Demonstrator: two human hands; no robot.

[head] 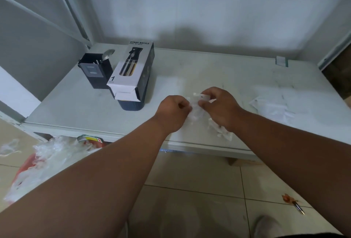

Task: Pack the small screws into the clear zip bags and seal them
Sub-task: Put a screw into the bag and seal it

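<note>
pale floor tiles (190, 177) fill the bottom. mid-frame, over the white table (85, 104), the left hand (173, 111) and right hand (220, 107) pinch a clear zip bag (195, 104). more bags (273, 104) lie right. a spray bottle box (131, 68) stands upper left by the white wall (209, 19).

On the table (237, 70), a spray bottle box (131, 70) stands near the back left corner, with a small container (95, 70) just beside it on its left. Near the front edge, about midway along, the left hand (173, 111) and right hand (218, 107) meet on a zip bag (195, 104). More bags (271, 104) lie toward the right edge. Crumpled plastic (49, 154) lies on the floor (199, 180) below the front left corner.
</note>
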